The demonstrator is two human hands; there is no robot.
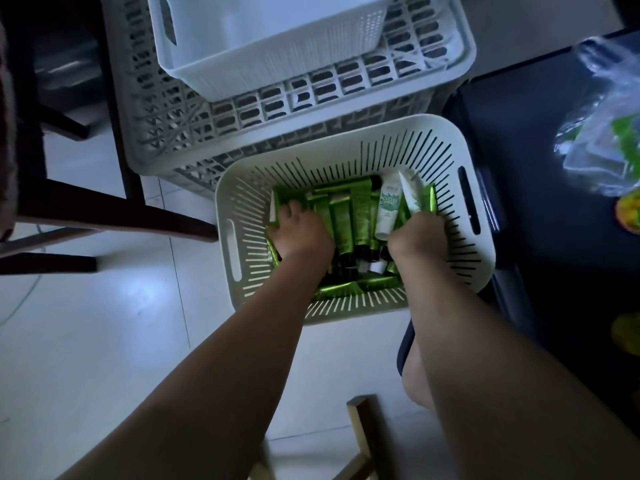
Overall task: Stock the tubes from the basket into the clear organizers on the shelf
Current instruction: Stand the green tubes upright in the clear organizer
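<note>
Head view: both hands are reaching down into the white slotted basket (346, 128), which is sitting on the floor (104, 341) just in front of a grey crate (242, 133). Left hand (301, 233) is lying on the green tubes (360, 209) at the basket's left side; fingers bent, grip cannot be told. Right hand (419, 237) is digging in beside the white tubes (389, 209); its fingers are hidden.

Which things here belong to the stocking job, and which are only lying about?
For the job: basket, tubes, left hand, right hand.
Lying about: grey crate, white bin, plastic bag, dark wooden legs.
No organizers in view.
</note>
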